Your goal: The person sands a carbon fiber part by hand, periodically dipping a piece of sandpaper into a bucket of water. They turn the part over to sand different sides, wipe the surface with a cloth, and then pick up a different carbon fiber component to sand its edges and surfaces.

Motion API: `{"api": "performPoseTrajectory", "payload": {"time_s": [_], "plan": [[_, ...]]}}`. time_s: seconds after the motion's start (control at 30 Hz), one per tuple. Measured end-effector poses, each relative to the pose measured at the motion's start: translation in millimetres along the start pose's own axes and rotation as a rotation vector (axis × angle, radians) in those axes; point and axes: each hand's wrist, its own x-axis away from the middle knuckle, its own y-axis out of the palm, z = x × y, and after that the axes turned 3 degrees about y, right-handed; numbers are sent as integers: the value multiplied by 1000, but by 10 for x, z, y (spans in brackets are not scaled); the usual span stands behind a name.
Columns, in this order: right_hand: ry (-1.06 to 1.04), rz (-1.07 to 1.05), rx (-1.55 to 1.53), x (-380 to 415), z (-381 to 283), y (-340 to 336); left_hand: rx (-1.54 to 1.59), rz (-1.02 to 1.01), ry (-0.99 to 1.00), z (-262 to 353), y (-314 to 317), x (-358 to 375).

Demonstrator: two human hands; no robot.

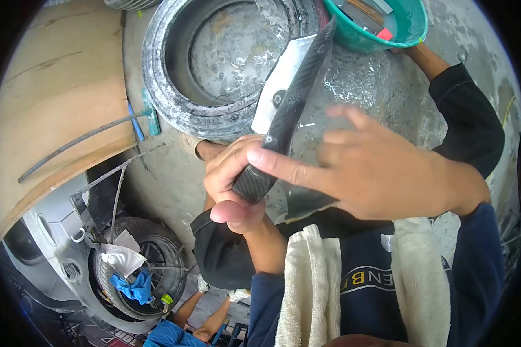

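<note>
A long dark carbon-patterned part (298, 92) with a curved, pointed upper end and a pale, shiny flat plate (272, 87) on its left side is held up at the middle. Wrapped round its thick lower end is my left hand (237, 179), thumb toward me. My right hand (359, 168) lies to the right, its index finger stretched out with the tip at the part just above the left hand's grip; its other fingers are apart and slightly blurred.
A wet tire (185, 113) lies on the floor ahead. A green basin (364, 43) holding tools stands top right. Cardboard (69, 75) is at left, above a car part and wheel (173, 254). Another person's legs (214, 321) show at the bottom.
</note>
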Motion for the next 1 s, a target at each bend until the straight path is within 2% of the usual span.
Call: {"api": "performPoseTrajectory", "payload": {"time_s": [0.07,0.2,0.23,0.27,0.3,0.33,0.4,0.47,0.53,0.6,0.63,0.67,0.7,0.73,0.8,0.83,0.9,0.97,1.0], "plan": [[-37,-82,-94,50,12,17,139,-165,127,-73,-76,-25],[-169,-87,-25,100,353,-265,340,-33,-4,-250,-85,89],[-118,-141,-66,73,510,-411,353,-23,-75,-323,-119,101],[-67,-109,-58,61,681,-538,367,-11,-146,-397,-149,127],[22,-46,-33,50,956,-622,398,95,-206,-471,-126,192],[128,14,2,24,1264,-676,403,99,-212,-545,-123,220],[386,92,63,-31,2010,-626,548,121,-328,-693,-79,234],[616,74,148,-93,2792,-360,531,136,-373,-776,-29,259],[800,-71,258,-165,3324,23,394,186,-523,-840,5,306],[987,-331,403,-230,3566,365,327,164,-517,-816,49,266],[988,-338,398,-259,3650,493,286,101,-498,-812,46,242],[934,-488,405,-278,3730,596,247,36,-477,-800,48,221],[876,-632,414,-304,3712,601,283,109,-563,-759,59,219],[879,-635,414,-297,3673,588,285,107,-566,-752,54,228],[939,-317,394,-256,3505,448,345,132,-591,-755,50,220],[939,-310,412,-215,3395,342,357,136,-578,-744,60,192],[962,194,31,-106,3110,207,227,39,-555,-679,93,151],[608,479,-94,13,2580,238,155,13,-555,-641,107,128],[505,434,-123,-10,2179,222,76,-22,-550,-647,126,108]]}}
